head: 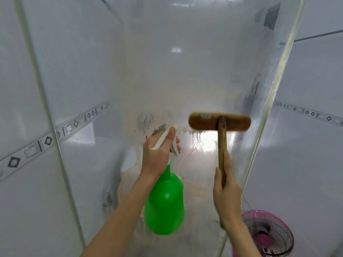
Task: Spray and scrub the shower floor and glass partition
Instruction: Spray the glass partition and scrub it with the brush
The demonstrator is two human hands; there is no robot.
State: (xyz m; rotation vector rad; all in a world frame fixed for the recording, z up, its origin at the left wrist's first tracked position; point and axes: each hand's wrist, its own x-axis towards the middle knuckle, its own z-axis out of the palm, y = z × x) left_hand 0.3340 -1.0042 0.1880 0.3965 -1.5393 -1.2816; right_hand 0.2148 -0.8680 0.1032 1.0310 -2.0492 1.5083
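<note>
The glass partition (167, 62) fills the middle of the view, smeared with whitish foam and streaks. My left hand (159, 151) grips the white trigger head of a green spray bottle (165, 204), nozzle pointing at the glass. My right hand (227, 190) grips the wooden handle of a scrub brush (219, 122). The brush head lies flat against the glass, up and to the right of the spray nozzle. The shower floor is not plainly visible.
White wall tiles with a patterned grey border strip (48, 140) stand on the left and on the right. The glass's right edge (274, 89) runs diagonally down. A pink fan (267, 234) sits low at the bottom right.
</note>
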